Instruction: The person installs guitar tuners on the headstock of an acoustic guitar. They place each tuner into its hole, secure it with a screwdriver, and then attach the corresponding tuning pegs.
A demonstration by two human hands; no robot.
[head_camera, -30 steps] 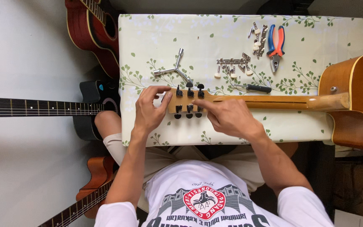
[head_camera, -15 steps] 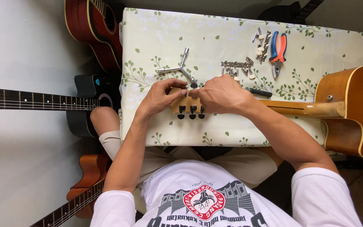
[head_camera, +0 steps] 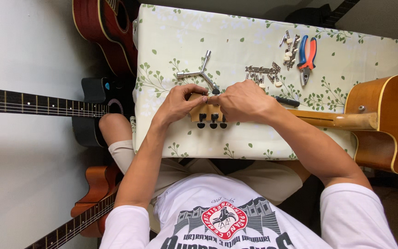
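Head view: leaf-patterned tablecloth [head_camera: 254, 37], guitars [head_camera: 102, 37] alongside.

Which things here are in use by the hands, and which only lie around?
In use: guitar headstock, black tuning pegs, left hand, right hand.
Lying about: Y-shaped wrench, pliers, loose tuners, black guitar, red guitar.
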